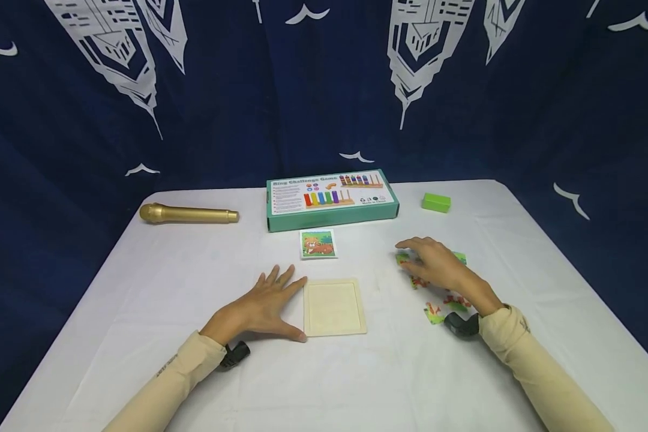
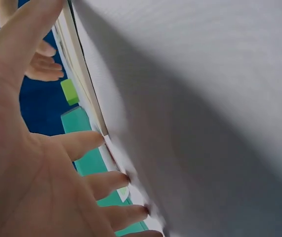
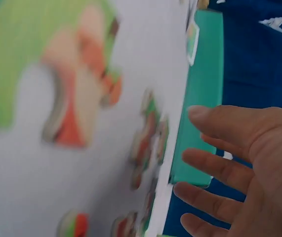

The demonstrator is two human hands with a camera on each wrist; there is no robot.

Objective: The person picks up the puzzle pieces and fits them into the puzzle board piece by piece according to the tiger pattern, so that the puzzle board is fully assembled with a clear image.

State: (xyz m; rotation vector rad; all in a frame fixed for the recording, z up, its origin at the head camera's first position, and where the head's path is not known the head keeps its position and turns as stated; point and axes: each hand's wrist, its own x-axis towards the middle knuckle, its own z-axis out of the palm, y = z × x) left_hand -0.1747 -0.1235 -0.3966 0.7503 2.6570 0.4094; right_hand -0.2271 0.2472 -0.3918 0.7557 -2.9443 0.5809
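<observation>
A square, pale wooden puzzle tray [image 1: 335, 307] lies on the white tablecloth. My left hand [image 1: 264, 306] is spread at its left side, with thumb and index fingertips at the tray's left edge. In the left wrist view the left fingers [image 2: 89, 143] are extended along that edge. My right hand [image 1: 434, 264] hovers over a scatter of jigsaw pieces [image 1: 434, 312], partly hiding them. Seen from the right wrist, its fingers [image 3: 215, 165] are loosely bent with nothing between them. The pieces [image 3: 76, 89] are green with orange-red parts.
Behind the tray lies a small picture card [image 1: 318, 244] showing an animal. Farther back sits a green game box [image 1: 332, 201]. A gold microphone [image 1: 189, 214] lies at the back left, and a bright green block [image 1: 435, 202] at the back right. A dark blue curtain [image 1: 324, 90] hangs behind.
</observation>
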